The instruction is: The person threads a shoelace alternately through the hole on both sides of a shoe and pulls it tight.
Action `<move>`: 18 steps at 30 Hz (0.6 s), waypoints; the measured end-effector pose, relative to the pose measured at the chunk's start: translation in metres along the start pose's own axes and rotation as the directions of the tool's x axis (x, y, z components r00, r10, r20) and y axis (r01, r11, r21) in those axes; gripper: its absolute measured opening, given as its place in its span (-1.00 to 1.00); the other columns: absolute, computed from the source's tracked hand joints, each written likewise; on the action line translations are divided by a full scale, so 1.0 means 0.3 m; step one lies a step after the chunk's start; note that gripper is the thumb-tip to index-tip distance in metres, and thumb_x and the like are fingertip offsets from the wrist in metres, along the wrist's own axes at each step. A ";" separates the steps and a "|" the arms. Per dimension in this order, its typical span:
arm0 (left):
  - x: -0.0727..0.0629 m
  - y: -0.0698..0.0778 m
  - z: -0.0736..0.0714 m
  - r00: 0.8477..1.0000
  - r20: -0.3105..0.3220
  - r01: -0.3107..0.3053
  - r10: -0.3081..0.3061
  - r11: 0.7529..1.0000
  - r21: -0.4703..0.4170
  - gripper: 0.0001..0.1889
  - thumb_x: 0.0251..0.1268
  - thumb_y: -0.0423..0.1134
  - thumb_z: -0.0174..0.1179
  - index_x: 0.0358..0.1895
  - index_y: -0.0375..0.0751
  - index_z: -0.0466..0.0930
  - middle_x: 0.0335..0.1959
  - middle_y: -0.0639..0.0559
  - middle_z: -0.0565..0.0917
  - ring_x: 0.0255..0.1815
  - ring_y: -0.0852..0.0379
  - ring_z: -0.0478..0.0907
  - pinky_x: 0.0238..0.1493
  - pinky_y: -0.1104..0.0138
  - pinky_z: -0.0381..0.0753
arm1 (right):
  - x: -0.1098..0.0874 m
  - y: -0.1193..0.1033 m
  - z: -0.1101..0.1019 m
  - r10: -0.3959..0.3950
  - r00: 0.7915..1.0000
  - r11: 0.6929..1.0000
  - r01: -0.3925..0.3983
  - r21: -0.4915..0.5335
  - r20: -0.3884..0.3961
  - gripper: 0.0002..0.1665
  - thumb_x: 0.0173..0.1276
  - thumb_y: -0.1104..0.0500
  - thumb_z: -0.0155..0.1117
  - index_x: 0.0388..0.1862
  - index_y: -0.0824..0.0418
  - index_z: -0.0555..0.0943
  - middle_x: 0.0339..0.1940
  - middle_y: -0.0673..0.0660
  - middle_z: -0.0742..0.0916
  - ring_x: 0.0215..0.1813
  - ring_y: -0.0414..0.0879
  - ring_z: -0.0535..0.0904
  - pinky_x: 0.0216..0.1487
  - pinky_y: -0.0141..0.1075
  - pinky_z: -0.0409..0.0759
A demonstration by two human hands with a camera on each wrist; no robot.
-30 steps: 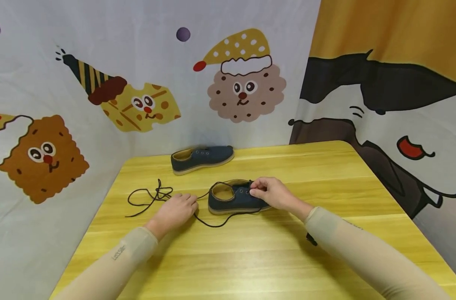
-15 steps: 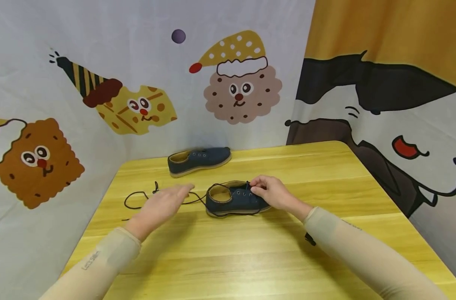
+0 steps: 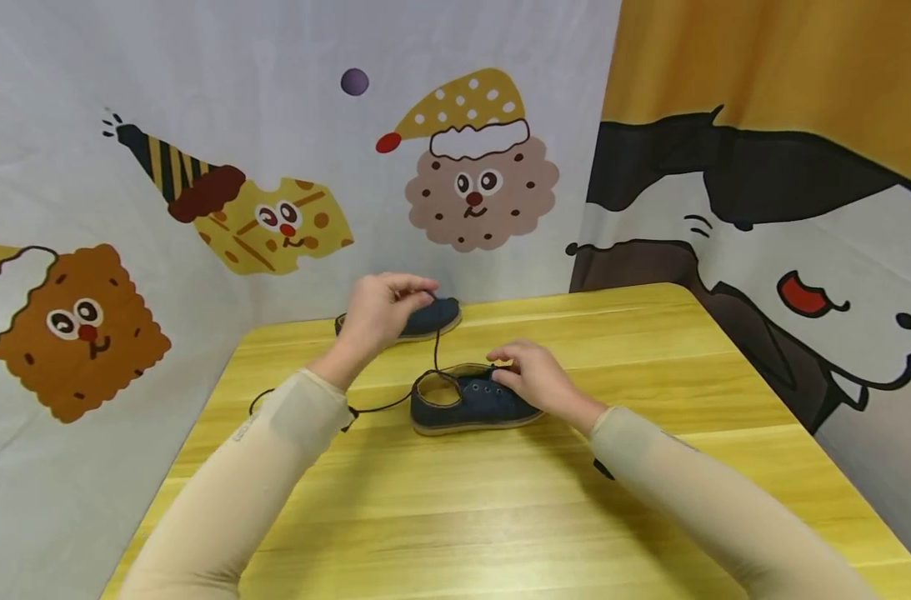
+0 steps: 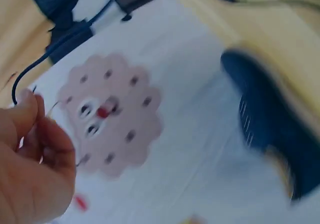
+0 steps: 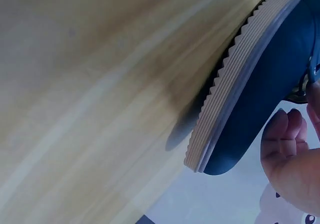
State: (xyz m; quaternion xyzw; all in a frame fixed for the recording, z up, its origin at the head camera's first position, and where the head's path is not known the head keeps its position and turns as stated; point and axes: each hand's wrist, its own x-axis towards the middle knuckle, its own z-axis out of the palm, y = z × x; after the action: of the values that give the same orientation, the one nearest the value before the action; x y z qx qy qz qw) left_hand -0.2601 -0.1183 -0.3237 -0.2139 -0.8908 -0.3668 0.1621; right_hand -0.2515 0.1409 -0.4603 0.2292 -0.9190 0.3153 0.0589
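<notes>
A navy lace-up shoe (image 3: 473, 408) with a tan sole lies sideways on the table, toe to the right. My left hand (image 3: 387, 308) is raised above its heel side, pinching a dark shoelace (image 3: 436, 346) between thumb and fingers. That strand hangs down to the shoe's opening; in the left wrist view the lace (image 4: 42, 58) arcs away from the fingertips. My right hand (image 3: 538, 379) is at the tongue and upper eyelets, gripping the shoe there; its fingertips are partly cut off in the right wrist view, where the shoe's toe (image 5: 240, 139) shows.
A second navy shoe (image 3: 432, 317) stands at the table's back edge, partly behind my left hand. More shoelace (image 3: 383, 407) runs left under my left forearm. The wooden table (image 3: 455, 508) meets a printed cloth (image 3: 305, 83) at the back.
My left hand has left the table beside the heel, moved left, then risen up and right, lifting a strand of shoelace. My right hand has stayed at the shoe's tongue.
</notes>
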 end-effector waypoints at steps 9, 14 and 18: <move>0.060 -0.105 0.273 0.840 0.481 0.272 -0.251 0.962 0.025 -0.88 0.38 -0.21 0.25 -0.13 0.04 0.74 -0.16 0.12 0.76 -0.09 0.15 0.67 -0.01 0.25 0.63 | 0.043 0.018 0.038 -0.112 0.994 0.993 0.111 -0.027 -0.020 -0.87 0.36 0.13 0.36 -0.14 0.07 0.74 -0.18 0.01 0.74 -0.25 -0.19 0.60 -0.21 -0.29 0.60; 0.076 -0.114 0.318 0.792 0.566 0.242 -0.231 0.969 0.056 -0.87 0.33 -0.27 0.28 -0.12 -0.10 0.76 -0.21 0.06 0.79 -0.15 0.14 0.68 -0.02 0.25 0.62 | 0.042 0.025 0.039 -0.087 0.996 0.996 0.087 0.007 -0.012 -0.86 0.41 0.14 0.30 -0.10 0.05 0.72 -0.16 0.01 0.74 -0.20 -0.17 0.62 -0.17 -0.28 0.61; 0.087 -0.115 0.336 0.753 0.617 0.246 -0.228 0.968 0.056 -0.85 0.30 -0.28 0.30 -0.11 -0.13 0.76 -0.17 0.04 0.79 -0.09 0.11 0.69 0.06 0.23 0.63 | 0.040 0.030 0.033 -0.059 0.998 0.998 0.060 0.014 -0.020 -0.86 0.42 0.15 0.28 -0.10 0.02 0.72 -0.14 0.01 0.74 -0.22 -0.18 0.61 -0.18 -0.27 0.60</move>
State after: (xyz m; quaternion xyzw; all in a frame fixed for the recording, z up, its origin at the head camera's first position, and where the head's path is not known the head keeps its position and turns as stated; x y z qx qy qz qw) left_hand -0.3132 -0.0607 -0.4006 -0.2101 -0.9088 -0.3066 -0.1897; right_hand -0.2659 0.1364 -0.4701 0.2538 -0.9088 0.3225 0.0755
